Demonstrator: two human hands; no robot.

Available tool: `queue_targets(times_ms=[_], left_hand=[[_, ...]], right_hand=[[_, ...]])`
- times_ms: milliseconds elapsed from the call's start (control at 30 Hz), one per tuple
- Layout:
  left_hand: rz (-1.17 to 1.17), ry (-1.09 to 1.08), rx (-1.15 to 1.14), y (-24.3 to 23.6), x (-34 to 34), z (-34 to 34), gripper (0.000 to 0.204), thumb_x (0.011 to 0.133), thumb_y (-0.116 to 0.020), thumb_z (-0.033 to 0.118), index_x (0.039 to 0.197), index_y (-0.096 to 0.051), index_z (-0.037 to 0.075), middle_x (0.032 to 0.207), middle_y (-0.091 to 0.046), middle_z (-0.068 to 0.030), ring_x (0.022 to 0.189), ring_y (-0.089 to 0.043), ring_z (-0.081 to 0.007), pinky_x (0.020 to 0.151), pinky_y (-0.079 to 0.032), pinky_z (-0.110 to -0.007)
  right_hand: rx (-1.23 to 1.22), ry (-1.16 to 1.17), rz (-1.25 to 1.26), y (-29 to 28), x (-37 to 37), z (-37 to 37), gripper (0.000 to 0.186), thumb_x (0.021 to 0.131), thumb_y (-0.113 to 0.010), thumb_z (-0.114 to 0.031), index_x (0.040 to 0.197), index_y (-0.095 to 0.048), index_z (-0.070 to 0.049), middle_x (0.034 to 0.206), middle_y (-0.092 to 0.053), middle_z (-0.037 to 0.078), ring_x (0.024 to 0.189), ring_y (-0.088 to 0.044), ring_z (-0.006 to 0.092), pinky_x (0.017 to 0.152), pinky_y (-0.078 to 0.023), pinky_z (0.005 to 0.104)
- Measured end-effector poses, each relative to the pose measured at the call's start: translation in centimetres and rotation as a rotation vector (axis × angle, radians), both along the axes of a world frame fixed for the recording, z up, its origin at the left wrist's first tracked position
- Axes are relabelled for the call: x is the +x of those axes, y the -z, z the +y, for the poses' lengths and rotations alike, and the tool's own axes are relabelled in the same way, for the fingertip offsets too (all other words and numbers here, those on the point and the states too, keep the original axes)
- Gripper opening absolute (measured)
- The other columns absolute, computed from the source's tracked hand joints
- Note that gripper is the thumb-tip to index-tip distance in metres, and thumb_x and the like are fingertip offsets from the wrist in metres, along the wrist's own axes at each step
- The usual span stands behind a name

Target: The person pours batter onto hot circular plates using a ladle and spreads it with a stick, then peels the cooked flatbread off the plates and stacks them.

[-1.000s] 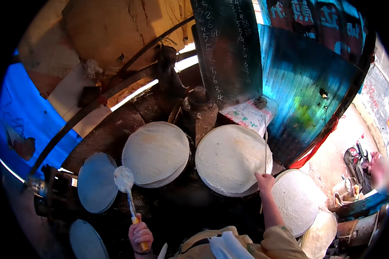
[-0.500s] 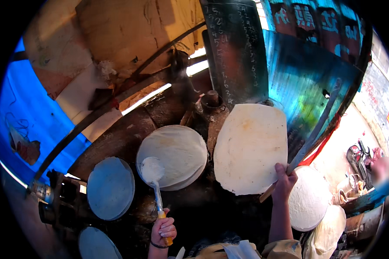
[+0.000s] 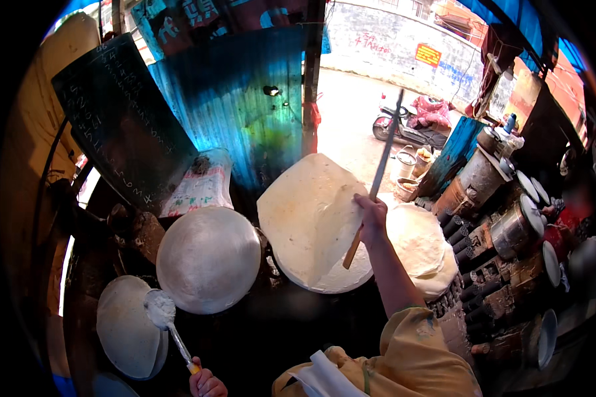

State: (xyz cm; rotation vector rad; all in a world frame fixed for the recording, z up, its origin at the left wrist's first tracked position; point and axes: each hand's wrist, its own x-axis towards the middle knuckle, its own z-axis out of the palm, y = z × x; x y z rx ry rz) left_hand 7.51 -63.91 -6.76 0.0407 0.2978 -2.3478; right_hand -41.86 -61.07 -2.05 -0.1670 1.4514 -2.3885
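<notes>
My left hand (image 3: 206, 385) grips the yellow handle of a metal ladle (image 3: 179, 341), its bowl full of white batter. Beneath the bowl is a round pan carrying a thin flatbread (image 3: 120, 324). In my right hand (image 3: 372, 215) is a long, thin wooden stick (image 3: 385, 155), tilted up and away. Against the stick a large pale flatbread (image 3: 301, 212) drapes over a round surface, its right part creased; what supports it is mostly hidden. Between the two flatbreads sits a bare, dull metal pan (image 3: 208, 259).
Right of my forearm lies a stack of flatbreads (image 3: 417, 248). Dark cylindrical briquettes (image 3: 487, 291), pots (image 3: 516, 231) and buckets (image 3: 404, 165) crowd the right side. A chalkboard (image 3: 116, 122) leans at far left, beside a blue corrugated sheet (image 3: 245, 112). A scooter (image 3: 414, 126) stands outside.
The view has turned right. My right hand has carried the flatbread rightward off the now bare pan, onto the neighbouring round surface. The batter ladle stays over the left flatbread.
</notes>
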Motion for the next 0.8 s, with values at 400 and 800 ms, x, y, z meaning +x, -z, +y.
queue_targets(times_ms=[400, 800], left_hand=[[0.002, 0.144, 0.047, -1.9, -14.0, 1.3, 0.028, 0.091, -0.038, 0.01, 0.117, -0.043, 0.0, 0.059, -0.038, 0.0, 0.045, -0.038, -0.0049, 0.037, -0.038, -0.017], [0.048, 0.045, 0.057, -1.5, -16.9, -2.2, 0.035, 0.089, -0.035, 0.006, 0.123, -0.037, 0.0, 0.059, -0.038, -0.0005, 0.04, -0.039, -0.0028, 0.037, -0.039, -0.017]], right_hand=[[0.21, 0.834, -0.342, 19.6, -18.3, 23.6, 0.018, 0.076, -0.061, -0.013, 0.081, -0.045, -0.007, 0.062, -0.046, 0.003, 0.034, -0.033, 0.0125, 0.03, -0.022, 0.0286], [0.664, 0.828, -0.507, 25.7, -12.2, 28.7, 0.041, 0.074, -0.068, -0.043, 0.078, -0.055, -0.004, 0.05, -0.038, -0.001, 0.033, -0.026, 0.0123, 0.031, -0.019, 0.0281]])
